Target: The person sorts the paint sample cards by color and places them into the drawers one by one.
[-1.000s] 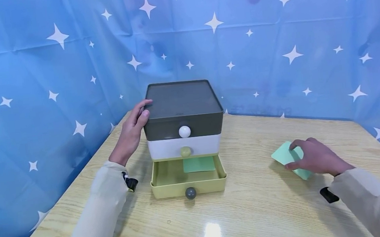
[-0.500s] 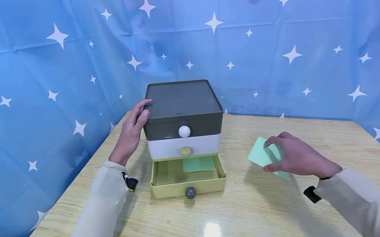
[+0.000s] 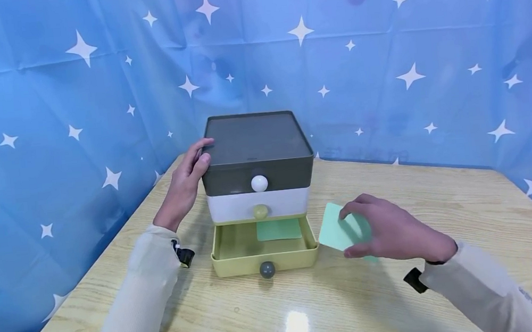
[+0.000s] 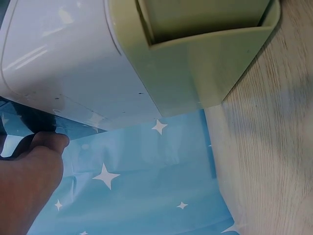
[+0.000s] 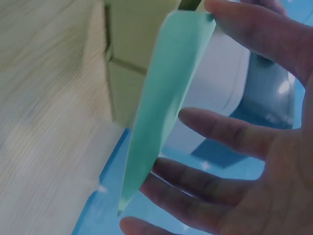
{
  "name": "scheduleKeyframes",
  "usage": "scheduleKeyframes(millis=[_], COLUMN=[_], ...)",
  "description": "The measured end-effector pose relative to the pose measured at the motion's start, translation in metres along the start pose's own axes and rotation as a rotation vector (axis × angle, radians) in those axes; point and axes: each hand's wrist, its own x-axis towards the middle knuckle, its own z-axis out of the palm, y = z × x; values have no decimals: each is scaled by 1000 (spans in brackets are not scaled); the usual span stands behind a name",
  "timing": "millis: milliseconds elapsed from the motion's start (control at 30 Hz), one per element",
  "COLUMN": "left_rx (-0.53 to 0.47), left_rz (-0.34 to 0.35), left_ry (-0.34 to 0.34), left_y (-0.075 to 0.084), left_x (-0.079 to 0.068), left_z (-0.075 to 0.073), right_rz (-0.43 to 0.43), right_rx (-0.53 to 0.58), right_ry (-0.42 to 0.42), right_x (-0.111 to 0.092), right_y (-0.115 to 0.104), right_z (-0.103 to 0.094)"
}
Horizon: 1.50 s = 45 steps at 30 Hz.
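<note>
A small desk drawer box [image 3: 259,177] has a dark grey top tier, a white middle tier and a yellow-green bottom drawer [image 3: 237,266]. The bottom drawer stands pulled out, and another green card [image 3: 278,230] lies inside towards its back. On the upper left edge of the box rests my left hand [image 3: 184,183], its fingertips over the rim; the left wrist view shows the thumb [image 4: 51,142] by the side wall. My right hand [image 3: 387,229] holds a thin light-green card [image 5: 166,93] with rounded corners by its edges, tilted, above the table just right of the drawer.
A pale wood-grain table [image 3: 242,318] carries the box. Blue cloth [image 3: 359,87] with white stars hangs behind and along the left side. Round knobs stick out from the tiers, with a dark one [image 3: 267,269] on the open drawer.
My right hand has carried the green card leftward from the right side of the table to beside the open drawer. The left hand and the box have stayed in place.
</note>
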Motion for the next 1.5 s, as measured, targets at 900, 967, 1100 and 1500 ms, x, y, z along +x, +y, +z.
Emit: scheduleKeyframes(millis=[900, 967, 1100, 1500], left_rx=[-33, -33, -35, -35], left_rz=[6, 3, -2, 12], left_ry=[1, 3, 3, -7], left_y=[-1, -1, -2, -1], left_x=[1, 1, 0, 0], left_z=[3, 3, 2, 1], right_rz=[-275, -280, -279, -279], right_rx=[-4, -6, 6, 31], right_ry=[-73, -80, -103, -124], right_x=[34, 38, 47, 66], right_y=[-53, -55, -60, -64], right_z=[32, 34, 36, 47])
